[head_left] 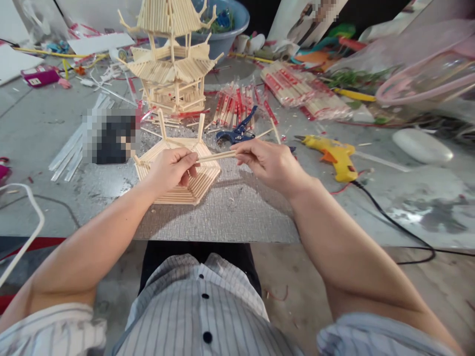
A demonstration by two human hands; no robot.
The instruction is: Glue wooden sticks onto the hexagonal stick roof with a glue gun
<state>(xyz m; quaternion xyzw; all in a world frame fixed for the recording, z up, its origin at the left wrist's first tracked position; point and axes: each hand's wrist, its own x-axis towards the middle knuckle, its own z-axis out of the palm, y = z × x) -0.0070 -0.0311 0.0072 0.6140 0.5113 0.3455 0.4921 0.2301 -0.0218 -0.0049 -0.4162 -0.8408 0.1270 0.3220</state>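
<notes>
Between my two hands runs a pair of thin wooden sticks (217,156), lying nearly level. My left hand (174,165) pinches their left end, and my right hand (263,160) pinches the right end. Below them on the table rests a hexagonal stick platform (178,196) made of wooden rods, partly covered by my left hand. Short posts (201,127) stand up from its far corners. Just beyond my right hand lies a blue cutter (237,132). A tiered stick pagoda (172,66) stands behind the platform.
At right lie a yellow glue gun (334,155) with a black cord and a white mouse-shaped object (422,146). Wrapped bundles of sticks (289,86) are at the back. Clear glue sticks (76,143) and a blurred dark object (115,138) lie left. A blue basin (237,24) stands behind the pagoda.
</notes>
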